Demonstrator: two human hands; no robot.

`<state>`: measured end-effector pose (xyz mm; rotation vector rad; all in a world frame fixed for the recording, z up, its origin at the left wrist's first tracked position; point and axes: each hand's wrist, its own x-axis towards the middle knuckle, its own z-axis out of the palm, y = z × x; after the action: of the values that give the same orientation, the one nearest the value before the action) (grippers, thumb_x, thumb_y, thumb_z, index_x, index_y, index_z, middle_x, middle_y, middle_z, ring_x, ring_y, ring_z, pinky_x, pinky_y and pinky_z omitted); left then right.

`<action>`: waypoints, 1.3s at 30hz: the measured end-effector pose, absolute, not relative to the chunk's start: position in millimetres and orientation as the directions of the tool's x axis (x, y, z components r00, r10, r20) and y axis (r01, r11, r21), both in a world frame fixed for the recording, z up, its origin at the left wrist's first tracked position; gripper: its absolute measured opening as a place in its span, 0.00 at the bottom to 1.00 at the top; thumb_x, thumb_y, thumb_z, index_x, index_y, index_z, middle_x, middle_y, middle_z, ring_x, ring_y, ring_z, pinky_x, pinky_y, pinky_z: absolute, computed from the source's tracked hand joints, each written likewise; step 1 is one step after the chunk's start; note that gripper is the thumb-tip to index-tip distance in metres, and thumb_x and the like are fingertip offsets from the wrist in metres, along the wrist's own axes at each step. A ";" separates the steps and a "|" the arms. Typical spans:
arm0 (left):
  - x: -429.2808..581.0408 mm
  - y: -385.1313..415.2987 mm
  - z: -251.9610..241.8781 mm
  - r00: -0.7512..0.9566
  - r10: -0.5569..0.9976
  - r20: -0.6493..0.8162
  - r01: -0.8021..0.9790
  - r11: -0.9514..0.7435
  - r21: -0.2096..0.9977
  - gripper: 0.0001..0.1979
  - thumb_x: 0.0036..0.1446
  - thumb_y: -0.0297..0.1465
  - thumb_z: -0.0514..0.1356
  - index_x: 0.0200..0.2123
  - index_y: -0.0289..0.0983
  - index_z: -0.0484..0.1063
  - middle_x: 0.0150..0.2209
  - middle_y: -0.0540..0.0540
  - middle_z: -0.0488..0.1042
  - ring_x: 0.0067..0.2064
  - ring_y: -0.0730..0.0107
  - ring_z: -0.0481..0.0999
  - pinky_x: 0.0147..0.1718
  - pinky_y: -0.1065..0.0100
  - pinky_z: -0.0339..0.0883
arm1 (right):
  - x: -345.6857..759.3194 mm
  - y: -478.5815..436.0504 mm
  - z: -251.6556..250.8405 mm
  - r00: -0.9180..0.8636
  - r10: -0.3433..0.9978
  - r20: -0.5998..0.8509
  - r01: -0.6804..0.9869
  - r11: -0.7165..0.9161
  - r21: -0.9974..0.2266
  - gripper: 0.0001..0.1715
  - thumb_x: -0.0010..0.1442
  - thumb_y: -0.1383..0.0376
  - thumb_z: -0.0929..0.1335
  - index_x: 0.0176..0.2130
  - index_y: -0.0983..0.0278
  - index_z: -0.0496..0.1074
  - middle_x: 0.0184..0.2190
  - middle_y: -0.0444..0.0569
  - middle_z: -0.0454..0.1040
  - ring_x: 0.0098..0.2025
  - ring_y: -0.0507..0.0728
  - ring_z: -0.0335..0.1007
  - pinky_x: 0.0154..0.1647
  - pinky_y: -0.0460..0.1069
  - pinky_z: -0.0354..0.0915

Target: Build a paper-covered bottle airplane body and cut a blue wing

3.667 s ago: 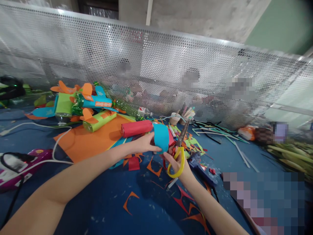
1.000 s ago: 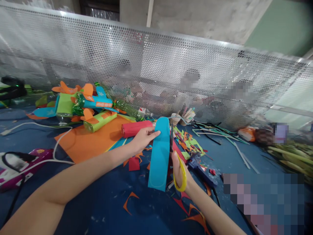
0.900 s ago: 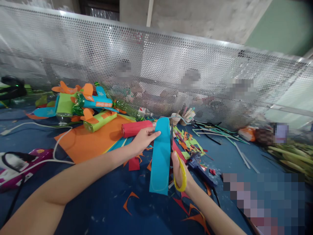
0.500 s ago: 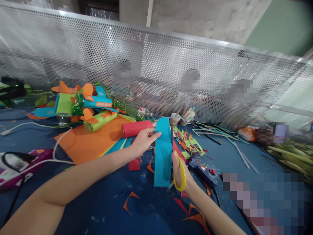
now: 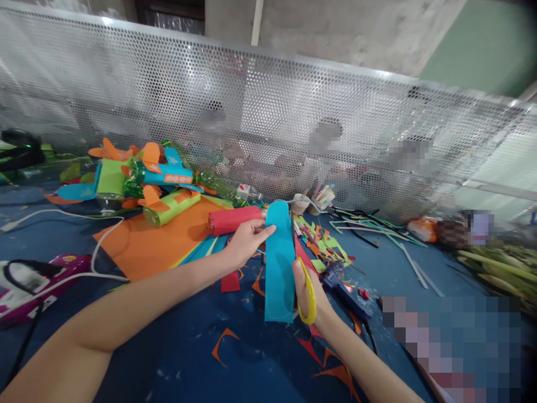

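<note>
My left hand [image 5: 246, 240] pinches the left edge of a long turquoise paper strip [image 5: 279, 263] with a rounded top, held upright above the blue table [image 5: 176, 347]. My right hand [image 5: 309, 294] grips yellow-handled scissors [image 5: 308, 285], whose blades run up along the strip's right edge. A red paper roll [image 5: 232, 219] lies just behind my left hand.
An orange sheet [image 5: 155, 240] and paper-covered bottle planes [image 5: 142, 179] lie at the left. Coloured scraps [image 5: 325, 243] litter the middle, with a glue gun [image 5: 342, 282] beside my right hand. A purple tool with a white cable [image 5: 37, 280] sits far left. A perforated metal screen [image 5: 268, 112] closes the back.
The curled turquoise piece has been opened into a long upright strip. The scissors moved from beside it to along its right edge, and the strip has shifted slightly over the last second.
</note>
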<state>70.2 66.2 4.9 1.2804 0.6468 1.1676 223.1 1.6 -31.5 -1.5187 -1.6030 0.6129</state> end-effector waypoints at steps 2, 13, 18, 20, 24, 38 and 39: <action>70.2 66.0 4.8 0.328 0.918 0.222 -0.294 -0.124 0.948 0.11 0.51 0.37 0.60 0.27 0.34 0.69 0.22 0.51 0.69 0.23 0.76 0.68 0.24 0.72 0.64 | 222.9 1.4 -30.9 0.062 0.971 0.229 0.565 0.155 -0.810 0.28 0.58 0.44 0.54 0.21 0.62 0.58 0.18 0.42 0.60 0.22 0.52 0.55 0.23 0.47 0.53; 70.1 66.9 4.1 0.334 0.917 0.217 -0.312 -0.110 0.944 0.12 0.50 0.38 0.60 0.27 0.34 0.68 0.23 0.51 0.69 0.24 0.74 0.69 0.26 0.70 0.65 | 223.6 2.0 -30.7 0.038 0.963 0.266 0.603 0.191 -0.774 0.27 0.60 0.48 0.54 0.19 0.61 0.55 0.16 0.40 0.56 0.19 0.50 0.51 0.20 0.47 0.49; 68.9 69.3 1.9 0.318 0.916 0.243 -0.292 -0.150 0.945 0.12 0.51 0.39 0.60 0.27 0.34 0.69 0.24 0.50 0.70 0.25 0.73 0.69 0.27 0.70 0.65 | 224.6 2.3 -32.1 0.055 0.962 0.266 0.595 0.182 -0.783 0.26 0.59 0.48 0.56 0.19 0.62 0.56 0.15 0.42 0.59 0.18 0.50 0.54 0.19 0.46 0.50; 68.4 70.2 1.3 0.306 0.919 0.248 -0.285 -0.159 0.945 0.12 0.50 0.39 0.60 0.27 0.34 0.69 0.24 0.50 0.70 0.25 0.73 0.69 0.27 0.70 0.64 | 224.2 1.7 -33.0 0.071 0.970 0.231 0.579 0.149 -0.802 0.27 0.59 0.47 0.56 0.18 0.61 0.56 0.13 0.42 0.59 0.17 0.50 0.55 0.18 0.46 0.50; 67.3 72.4 0.3 0.310 0.916 0.256 -0.289 -0.165 0.943 0.12 0.50 0.39 0.61 0.28 0.34 0.70 0.25 0.49 0.72 0.26 0.72 0.70 0.28 0.70 0.65 | 222.1 1.3 -31.0 0.119 0.989 0.089 0.533 0.012 -0.846 0.28 0.58 0.44 0.54 0.18 0.60 0.56 0.10 0.40 0.56 0.13 0.51 0.54 0.15 0.46 0.50; 50.1 108.5 -8.9 -0.014 0.952 0.305 -0.309 -0.294 0.905 0.14 0.52 0.33 0.58 0.42 0.37 0.63 0.32 0.48 0.73 0.32 0.70 0.73 0.33 0.66 0.69 | 231.4 26.7 -42.1 0.034 0.985 0.170 0.270 0.155 -0.950 0.20 0.45 0.55 0.70 0.22 0.61 0.56 0.18 0.37 0.55 0.21 0.49 0.53 0.22 0.46 0.56; 47.4 111.8 -9.2 -0.054 0.947 0.318 -0.265 -0.320 0.910 0.14 0.52 0.31 0.57 0.43 0.37 0.62 0.32 0.48 0.72 0.32 0.70 0.73 0.34 0.66 0.69 | 232.2 27.3 -42.0 0.028 0.979 0.203 0.292 0.187 -0.938 0.19 0.44 0.56 0.70 0.23 0.61 0.56 0.18 0.37 0.55 0.21 0.49 0.53 0.23 0.46 0.56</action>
<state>47.4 111.8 -9.2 1.2228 0.8353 1.5681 232.2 27.3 -42.0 -1.2899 -1.4616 0.8659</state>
